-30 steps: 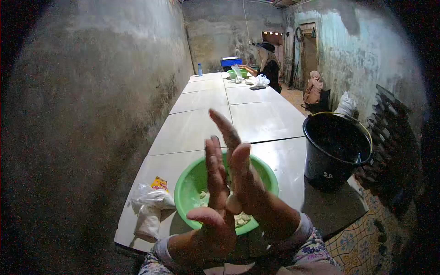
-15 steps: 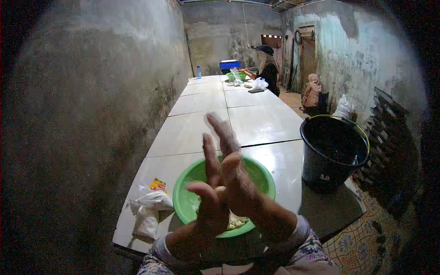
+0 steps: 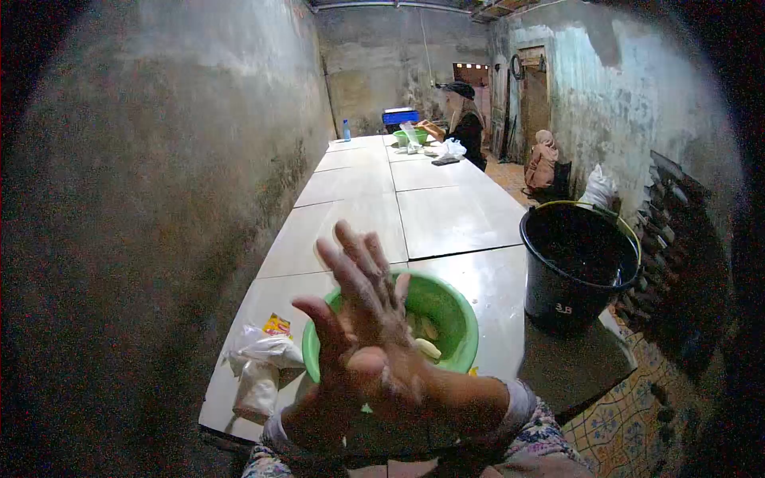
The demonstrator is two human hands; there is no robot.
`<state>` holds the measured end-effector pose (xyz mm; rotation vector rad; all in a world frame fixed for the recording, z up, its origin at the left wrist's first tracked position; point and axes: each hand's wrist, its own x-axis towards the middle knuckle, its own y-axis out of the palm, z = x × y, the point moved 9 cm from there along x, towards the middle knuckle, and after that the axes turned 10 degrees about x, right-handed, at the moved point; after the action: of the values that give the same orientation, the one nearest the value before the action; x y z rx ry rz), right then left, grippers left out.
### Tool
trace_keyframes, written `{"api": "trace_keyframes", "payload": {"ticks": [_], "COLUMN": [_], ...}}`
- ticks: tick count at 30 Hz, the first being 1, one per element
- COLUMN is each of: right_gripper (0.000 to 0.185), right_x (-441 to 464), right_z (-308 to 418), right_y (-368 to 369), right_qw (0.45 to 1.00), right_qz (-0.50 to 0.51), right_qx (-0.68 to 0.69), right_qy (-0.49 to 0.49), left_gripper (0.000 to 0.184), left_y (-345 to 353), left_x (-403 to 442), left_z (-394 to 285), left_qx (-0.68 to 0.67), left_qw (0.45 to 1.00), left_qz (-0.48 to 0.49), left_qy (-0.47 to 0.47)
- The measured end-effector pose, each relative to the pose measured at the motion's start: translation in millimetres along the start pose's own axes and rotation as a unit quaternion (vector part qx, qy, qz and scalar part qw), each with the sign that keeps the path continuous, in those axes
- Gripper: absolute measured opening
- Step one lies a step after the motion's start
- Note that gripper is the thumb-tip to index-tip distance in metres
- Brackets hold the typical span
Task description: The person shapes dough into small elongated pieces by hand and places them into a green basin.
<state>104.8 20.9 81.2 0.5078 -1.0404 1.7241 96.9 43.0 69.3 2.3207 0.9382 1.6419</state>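
My right hand point(image 3: 390, 342) lies across my left hand point(image 3: 328, 338), palm against palm, above a green bowl point(image 3: 470, 334). The fingers of both hands are stretched out, with a pale, floury coating on the skin. Whatever may be between the palms is hidden. Inside the bowl, partly covered by my hands, are pale, elongated lumps that look like dough point(image 3: 428, 348). Left of the bowl are a clear plastic bag of white powder point(image 3: 256, 389), another whitish plastic bag point(image 3: 267, 346) and a small yellow-and-red packet point(image 3: 276, 325).
A black bucket point(image 3: 562, 299) stands on the right of the white table point(image 3: 454, 219). At the far end, a person in a dark cap point(image 3: 466, 119) works by another green bowl point(image 3: 410, 137). Another person point(image 3: 543, 163) sits by the right wall. A bottle point(image 3: 347, 130) stands far left.
My hands have come lower and nearer to me, and the right hand has slid across the left. More of the bowl's inside and its pale lumps show now.
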Motion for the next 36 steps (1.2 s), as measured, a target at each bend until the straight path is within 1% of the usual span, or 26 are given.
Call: {"api": "trace_keyframes", "payload": {"ticks": [1,3,4,5,7,9,10,11,13,15,16,17,19,20,23,24,25,26,27,29,30,31,32,33,35,36], "right_gripper": [0.099,0.103,0.105,0.108,0.113,0.120,0.111,0.098,0.083,0.082,0.081,0.080,0.078,0.060,0.063,0.063,0.067,0.071,0.076,0.086,0.086,0.073,0.070,0.068,0.070,0.072], "right_x": [-3,-6,-3,2,10,14,11,11,18,7,-3,-13,-24,12,13,12,12,13,13,14,16,19,23,18,23,23], "right_z": [3,3,-3,-13,-19,-10,11,-26,-16,-42,-66,-91,-120,-19,-30,-22,-15,-3,8,12,-3,-37,-70,-32,-51,-52], "right_y": [3,1,-6,-17,-38,-44,-39,-22,-22,-19,-14,-9,-2,-44,-52,-51,-46,-40,-34,-23,-21,-27,-34,-44,-58,-48], "right_qw": [1.000,1.000,0.999,0.994,0.966,0.943,0.925,0.960,0.993,0.995,0.995,0.994,0.988,0.957,0.952,0.952,0.963,0.972,0.980,0.990,0.990,0.990,0.988,0.934,0.977,0.980], "right_qz": [0.014,0.014,-0.018,-0.057,-0.126,-0.143,-0.140,-0.122,-0.092,-0.093,-0.090,-0.087,-0.077,-0.140,-0.172,-0.171,-0.149,-0.127,-0.105,-0.061,-0.062,-0.098,-0.133,-0.169,-0.129,-0.136], "right_qx": [0.003,-0.014,-0.044,-0.091,-0.209,-0.255,-0.208,-0.231,-0.054,-0.016,0.022,0.060,0.132,-0.068,-0.123,-0.123,-0.126,-0.127,-0.127,-0.126,-0.125,-0.098,-0.071,-0.127,-0.128,-0.142], "right_qy": [0.002,-0.007,-0.015,-0.030,-0.081,-0.160,-0.286,-0.097,-0.052,-0.037,-0.022,-0.007,0.023,-0.244,-0.222,-0.223,-0.186,-0.149,-0.110,-0.032,-0.031,-0.023,-0.015,-0.286,-0.110,-0.035], "left_gripper": [0.100,0.091,0.094,0.096,0.104,0.104,0.104,0.103,0.099,0.090,0.085,0.085,0.100,0.100,0.105,0.104,0.105,0.107,0.108,0.106,0.103,0.101,0.099,0.099,0.106,0.105], "left_y": [-4,-8,-5,-6,-7,-11,-19,-26,-29,-14,-20,-23,-35,-32,-16,-26,-22,-24,-30,-22,-21,-21,-29,-22,-21,-27], "left_x": [-1,0,4,6,-8,-7,-1,11,16,7,7,2,-14,-14,-11,-6,14,11,6,9,10,10,-10,-10,-14,-14], "left_z": [-19,-18,-10,-1,6,10,12,13,2,-11,-11,-10,19,18,19,23,15,8,-2,-6,0,8,12,5,11,19], "left_qx": [-0.328,-0.365,-0.061,0.249,0.333,0.357,0.357,0.310,0.276,0.275,0.257,0.257,0.244,0.243,0.359,0.243,0.287,0.000,-0.287,-0.297,-0.095,0.111,0.183,0.183,0.227,0.049], "left_qw": [0.937,0.928,0.998,0.968,0.934,0.923,0.923,0.945,0.958,0.960,0.961,0.961,0.958,0.959,0.919,0.956,0.957,1.000,0.955,0.951,0.994,0.992,0.973,0.973,0.948,0.967], "left_qz": [0.012,0.000,-0.009,-0.017,-0.096,-0.109,-0.109,-0.073,-0.063,-0.036,-0.103,-0.103,-0.082,-0.083,-0.076,-0.081,-0.023,-0.005,0.013,0.000,0.025,0.051,-0.079,-0.080,-0.092,-0.109], "left_qy": [0.122,0.071,0.024,-0.024,-0.084,-0.096,-0.095,-0.070,-0.050,0.043,0.020,0.018,-0.126,-0.125,-0.144,-0.143,-0.039,0.020,0.076,0.090,0.039,-0.012,-0.116,-0.113,-0.202,-0.225]}}
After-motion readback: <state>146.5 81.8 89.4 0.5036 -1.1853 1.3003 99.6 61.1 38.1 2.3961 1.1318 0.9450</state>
